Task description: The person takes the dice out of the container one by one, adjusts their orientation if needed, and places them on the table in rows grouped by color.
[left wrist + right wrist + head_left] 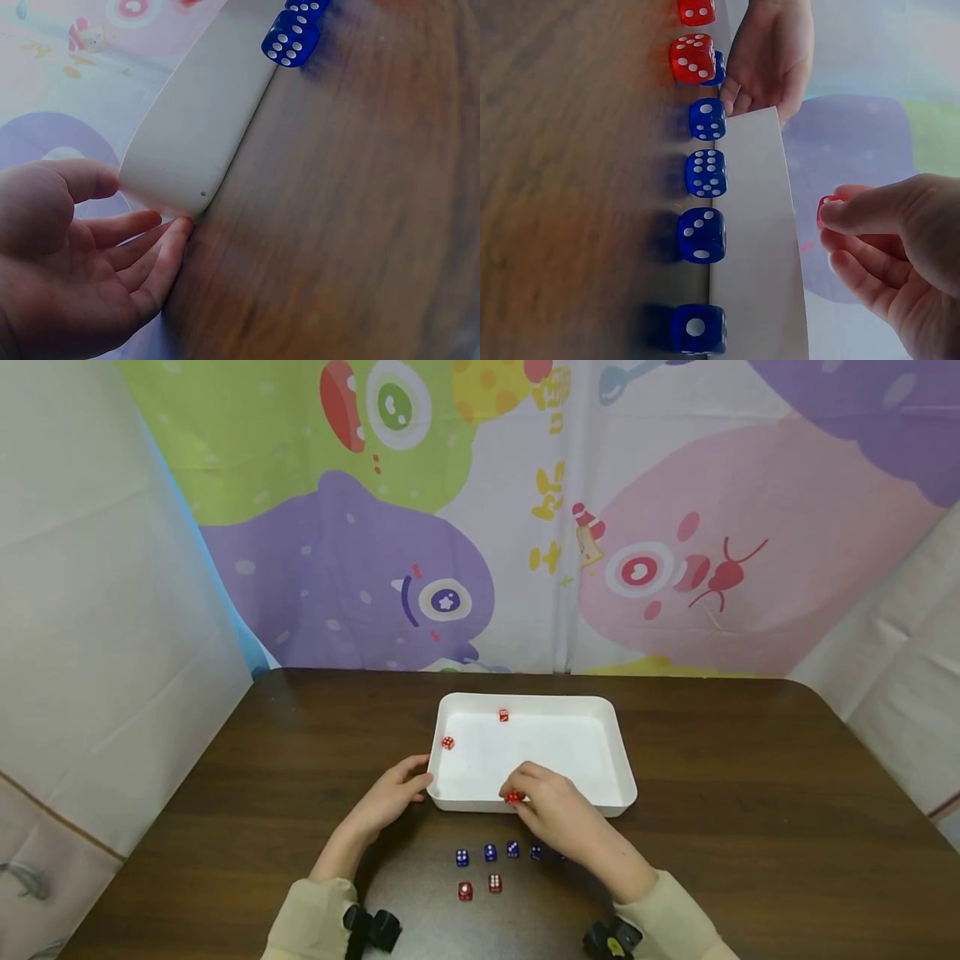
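Note:
A white rectangular tray [558, 752] lies on the table. My right hand [553, 806] is over its near rim, pinching a red die [823, 213] between thumb and fingertips. At the tray's near left corner is my left hand [388, 800], its thumb and loosely extended fingers against the outer wall. Inside the tray, one red die [503, 715] sits by the far wall and another red die [447, 743] by the left wall. A row of several blue dice [490, 852] stands in front of the tray, its right end partly hidden by my right arm.
Nearer me than the blue row are two red dice, a left one [465, 891] and a right one [495, 883]. The dark wooden table [742, 785] extends to both sides. Behind it hangs a cartoon-printed cloth [517, 610].

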Available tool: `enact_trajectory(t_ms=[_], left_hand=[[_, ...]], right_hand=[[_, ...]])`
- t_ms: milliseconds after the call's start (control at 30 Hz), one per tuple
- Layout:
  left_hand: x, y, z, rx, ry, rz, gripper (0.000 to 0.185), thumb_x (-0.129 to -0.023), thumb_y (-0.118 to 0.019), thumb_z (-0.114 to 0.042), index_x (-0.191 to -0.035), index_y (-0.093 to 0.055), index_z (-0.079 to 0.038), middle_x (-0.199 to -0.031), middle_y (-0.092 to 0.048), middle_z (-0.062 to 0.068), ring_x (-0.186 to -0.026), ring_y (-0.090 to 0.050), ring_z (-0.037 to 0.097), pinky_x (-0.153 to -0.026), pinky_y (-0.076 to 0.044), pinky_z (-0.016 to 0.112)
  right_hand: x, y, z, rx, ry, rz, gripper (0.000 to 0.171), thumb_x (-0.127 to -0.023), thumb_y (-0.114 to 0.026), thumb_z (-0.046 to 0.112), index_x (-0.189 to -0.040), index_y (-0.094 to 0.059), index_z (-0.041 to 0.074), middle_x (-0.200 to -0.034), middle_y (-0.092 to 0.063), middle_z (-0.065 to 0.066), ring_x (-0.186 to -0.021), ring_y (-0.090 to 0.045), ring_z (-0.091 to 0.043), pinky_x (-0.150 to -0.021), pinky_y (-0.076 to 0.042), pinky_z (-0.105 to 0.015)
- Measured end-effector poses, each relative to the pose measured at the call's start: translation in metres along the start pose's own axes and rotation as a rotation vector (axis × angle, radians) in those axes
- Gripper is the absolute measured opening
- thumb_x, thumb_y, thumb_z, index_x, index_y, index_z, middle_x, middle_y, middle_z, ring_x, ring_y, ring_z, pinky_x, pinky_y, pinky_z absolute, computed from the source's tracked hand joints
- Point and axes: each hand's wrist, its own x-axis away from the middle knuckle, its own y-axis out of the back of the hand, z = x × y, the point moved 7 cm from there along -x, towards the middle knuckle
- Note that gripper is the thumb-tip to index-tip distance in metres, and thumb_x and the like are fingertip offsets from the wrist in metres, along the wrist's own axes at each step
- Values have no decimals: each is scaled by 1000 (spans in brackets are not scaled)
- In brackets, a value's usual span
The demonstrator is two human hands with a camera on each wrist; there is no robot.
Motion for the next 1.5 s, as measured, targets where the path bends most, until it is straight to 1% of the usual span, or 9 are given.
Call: enact_trajectory(t_ms=[267, 500, 700, 800, 967, 1100, 1200, 1300, 1500], left_hand=[[1, -1, 2, 1, 5, -2, 43, -93, -47, -14, -132, -41, 2, -131, -45, 22, -101, -54, 27, -85, -47, 38], [0, 1, 0, -8, 8, 1, 43, -93, -47, -15, -133, -40, 1, -131, -45, 22, -100, -55, 27, -85, -47, 39], [-1, 0, -4, -3, -17, 28, 44, -94, -46, -15, -133, -39, 3, -130, -45, 23, -102, -54, 29, -86, -47, 39], [-1, 0, -6, -6, -28, 42, 44, -94, -45, -15, -133, -38, 4, -129, -45, 24, -105, -53, 29, -86, -47, 39], [0, 1, -3, -8, -14, 42, 44, -94, -45, -15, -133, -39, 4, -129, -46, 24, -104, -53, 29, -86, -47, 38], [-1, 2, -1, -6, 1, 37, 44, -94, -46, -16, -133, -39, 2, -129, -46, 22, -102, -54, 28, -86, -47, 38], [-2, 2, 0, -10, 9, 38, 44, -94, -46, -17, -133, -39, 1, -130, -46, 21, -101, -55, 27, -87, -46, 39], [-2, 2, 0, -10, 11, 38, 45, -94, -46, -18, -134, -39, 1, -130, -46, 21, -100, -55, 27, -88, -46, 39], [-2, 1, 0, 0, 11, 47, 45, -94, -46, -19, -134, -38, 1, -130, -45, 21, -102, -54, 27, -89, -45, 40]], right_hand=[[12, 0, 2, 33, 5, 16, 10, -77, -67, 6, -85, -66, 12, -85, -60, 5, -79, -57, -8, -71, -50, -26], [19, 1, 3, 33, -1, 46, 12, -77, -66, 5, -86, -66, 13, -85, -60, 6, -80, -57, -8, -72, -49, -26], [22, 3, 3, -2, 32, 100, 13, -77, -67, 5, -88, -66, 12, -86, -60, 6, -79, -57, -7, -72, -49, -27], [23, 2, 3, -39, 19, 150, 12, -78, -66, 5, -87, -66, 13, -84, -58, 7, -76, -55, -7, -70, -48, -25], [25, -2, 4, -83, -26, 233, 11, -78, -65, 7, -86, -65, 15, -84, -57, 9, -75, -53, -6, -68, -46, -21], [25, -4, 7, -65, -18, 281, 9, -78, -66, 10, -85, -65, 16, -83, -57, 10, -73, -52, -4, -69, -46, -25], [26, -7, 9, -59, 1, 307, 9, -77, -67, 12, -83, -65, 17, -82, -57, 10, -72, -52, -3, -68, -45, -25], [26, -10, 11, -81, 14, 323, 9, -76, -67, 10, -82, -64, 16, -82, -56, 10, -72, -52, -3, -67, -45, -22], [29, -14, 13, -139, 2, 342, 12, -75, -66, 5, -81, -63, 15, -82, -54, 8, -73, -51, -4, -65, -45, -18]])
